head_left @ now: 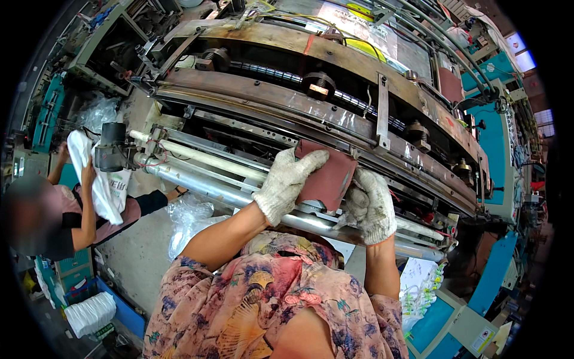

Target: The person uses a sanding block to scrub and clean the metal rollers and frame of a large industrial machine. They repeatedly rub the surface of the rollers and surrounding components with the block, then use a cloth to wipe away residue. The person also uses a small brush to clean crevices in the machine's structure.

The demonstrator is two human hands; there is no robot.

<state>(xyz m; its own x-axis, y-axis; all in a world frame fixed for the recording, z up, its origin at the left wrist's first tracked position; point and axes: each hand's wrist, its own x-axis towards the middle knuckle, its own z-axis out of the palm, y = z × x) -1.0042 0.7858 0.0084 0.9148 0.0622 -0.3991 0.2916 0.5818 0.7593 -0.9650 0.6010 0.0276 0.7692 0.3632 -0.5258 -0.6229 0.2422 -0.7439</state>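
Close below the camera, both hands in white knitted work gloves hold a flat, dark red-brown rectangular sheet (326, 176) against the front of a long rusty-brown machine bar (311, 105): the left hand (286, 182) lies over the sheet's upper left corner with its fingers pressed together and flat on the face, while the right hand (372, 203) curls round the lower right edge, pinching it between thumb and fingers. The sheet sits just above the shiny steel rollers (221, 191) that run across the machine. A likely trouble from here is that a loose glove cuff or a fingertip slips into the gap between rollers and bar, since both hands work right at that gap; the sheet may also slide askew, as it is held only at two corners. At the lower right edge a small white rectangular label with a red mark (483, 340) sits on a pale box face. To the left, another person (89, 209) holds a white bag with dark print (107, 191), and a stack of white bags (91, 312) lies by a blue crate. Farther back, a yellow panel (366, 48) shows above the bar, beside teal machine housings (495, 137).
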